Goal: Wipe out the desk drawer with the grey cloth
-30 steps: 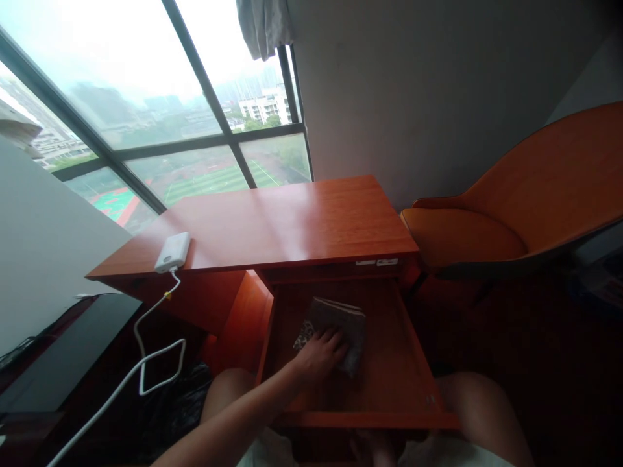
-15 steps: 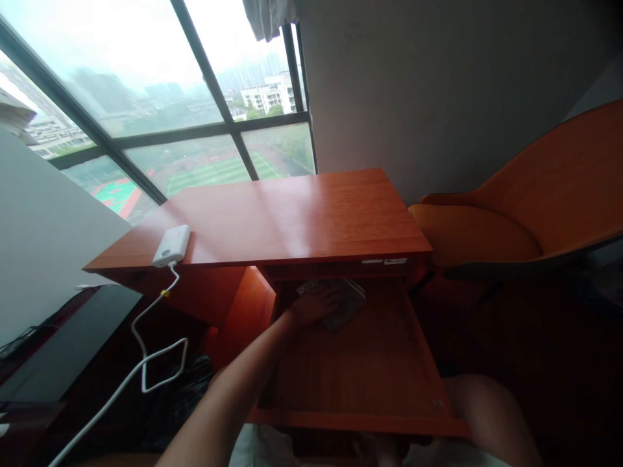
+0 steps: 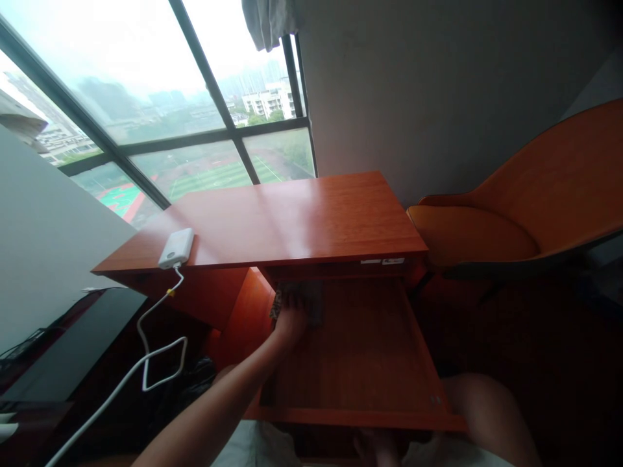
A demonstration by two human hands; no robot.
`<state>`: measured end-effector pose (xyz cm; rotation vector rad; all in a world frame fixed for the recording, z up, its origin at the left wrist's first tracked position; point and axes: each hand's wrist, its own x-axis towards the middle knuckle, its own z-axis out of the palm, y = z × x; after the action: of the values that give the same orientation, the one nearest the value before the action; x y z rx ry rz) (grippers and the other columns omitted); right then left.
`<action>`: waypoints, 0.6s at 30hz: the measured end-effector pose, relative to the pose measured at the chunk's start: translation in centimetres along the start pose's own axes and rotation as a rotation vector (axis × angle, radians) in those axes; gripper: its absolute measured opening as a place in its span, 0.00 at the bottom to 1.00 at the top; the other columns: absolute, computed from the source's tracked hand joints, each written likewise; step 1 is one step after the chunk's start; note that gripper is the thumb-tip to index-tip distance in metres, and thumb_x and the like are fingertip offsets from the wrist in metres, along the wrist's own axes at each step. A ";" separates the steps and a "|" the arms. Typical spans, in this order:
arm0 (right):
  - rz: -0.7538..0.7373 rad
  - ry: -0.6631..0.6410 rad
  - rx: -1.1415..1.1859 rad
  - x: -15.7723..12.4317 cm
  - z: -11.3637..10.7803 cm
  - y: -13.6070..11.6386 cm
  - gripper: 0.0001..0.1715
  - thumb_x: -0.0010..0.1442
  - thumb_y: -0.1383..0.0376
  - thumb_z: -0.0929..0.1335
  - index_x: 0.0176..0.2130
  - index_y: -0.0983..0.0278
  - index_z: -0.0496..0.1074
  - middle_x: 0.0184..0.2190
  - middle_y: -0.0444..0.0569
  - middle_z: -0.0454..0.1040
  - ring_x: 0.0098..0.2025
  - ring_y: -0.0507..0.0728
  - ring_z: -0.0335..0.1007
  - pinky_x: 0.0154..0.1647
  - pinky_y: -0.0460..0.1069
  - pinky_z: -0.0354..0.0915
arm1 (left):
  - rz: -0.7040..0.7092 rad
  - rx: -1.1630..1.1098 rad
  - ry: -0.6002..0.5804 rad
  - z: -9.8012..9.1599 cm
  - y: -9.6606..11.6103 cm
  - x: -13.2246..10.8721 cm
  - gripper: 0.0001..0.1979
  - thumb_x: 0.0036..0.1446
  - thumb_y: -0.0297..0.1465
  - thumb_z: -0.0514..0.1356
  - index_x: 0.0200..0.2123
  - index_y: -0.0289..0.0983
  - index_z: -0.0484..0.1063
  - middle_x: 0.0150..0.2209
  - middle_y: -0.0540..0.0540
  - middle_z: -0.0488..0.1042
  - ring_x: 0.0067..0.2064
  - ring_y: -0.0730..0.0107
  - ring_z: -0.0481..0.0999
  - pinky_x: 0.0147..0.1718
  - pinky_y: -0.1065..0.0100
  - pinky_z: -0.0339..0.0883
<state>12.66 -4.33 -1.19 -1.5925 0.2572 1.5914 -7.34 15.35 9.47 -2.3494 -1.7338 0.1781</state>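
Your left hand [image 3: 293, 318] lies on a grey cloth [image 3: 316, 305] in the far left corner of the pulled-out drawer [image 3: 363, 363]. Your fingers are bent over the cloth, back of the hand up; whether they pinch it or only press it down, you cannot tell from here. A spotted patch [image 3: 275, 306] shows at the left of your fingers, by the drawer's left side; whether it is part of the cloth is unclear. Your left forearm comes in from the near left, over the drawer's left side.

Your right hand [image 3: 377, 447] is low and dim at the near side, by the underside of the drawer's front; its grip cannot be made out.

Above the drawer is the reddish wooden desk [image 3: 341, 220], with white labels [image 3: 393, 261] under its near edge toward the right. A white device [image 3: 176, 248] rests on the desktop at the near left edge. A white cable [image 3: 156, 353] with a yellow tag [image 3: 171, 293] is plugged into its near end, hangs in a loop and runs off to the near left. An orange chair [image 3: 474, 230] stands right of the desk. Beyond the desk, on the far left, is a window [image 3: 233, 133], with a grey curtain [image 3: 270, 23] at its upper right.
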 end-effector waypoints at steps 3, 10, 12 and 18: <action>0.015 -0.014 0.006 -0.1 0.0 -0.2 0.20 0.26 0.68 0.73 0.23 0.55 0.64 0.21 0.43 0.72 0.35 0.67 0.75 0.22 0.55 0.69 | -0.068 0.056 0.005 0.0 1.3 -1.1 0.21 0.58 0.22 0.49 0.54 0.29 0.68 0.54 0.27 0.69 0.57 0.40 0.64 0.54 0.37 0.51; 0.034 -0.026 0.006 -0.3 -0.3 -0.5 0.20 0.25 0.66 0.73 0.22 0.55 0.62 0.21 0.44 0.72 0.34 0.68 0.76 0.20 0.54 0.68 | -0.081 0.016 0.014 1.0 -0.1 -0.2 0.26 0.57 0.20 0.48 0.59 0.31 0.63 0.60 0.30 0.63 0.62 0.43 0.59 0.60 0.39 0.41; 0.039 -0.018 -0.005 -0.3 -0.2 -0.5 0.21 0.25 0.66 0.73 0.22 0.55 0.61 0.21 0.44 0.71 0.35 0.69 0.76 0.19 0.54 0.68 | -0.110 -0.024 0.025 1.3 -0.4 1.0 0.26 0.57 0.21 0.48 0.59 0.32 0.63 0.60 0.32 0.63 0.63 0.45 0.58 0.61 0.39 0.39; 0.064 -0.003 -0.042 0.1 -0.1 -0.7 0.23 0.24 0.67 0.73 0.22 0.54 0.60 0.19 0.43 0.69 0.34 0.70 0.75 0.17 0.54 0.67 | -0.153 -0.167 0.080 2.2 -1.0 4.8 0.24 0.60 0.23 0.47 0.59 0.32 0.63 0.56 0.31 0.67 0.60 0.46 0.61 0.60 0.42 0.42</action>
<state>13.24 -3.96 -1.04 -1.6282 0.2777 1.6580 -7.37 20.44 7.78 -2.2854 -1.9477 -0.0884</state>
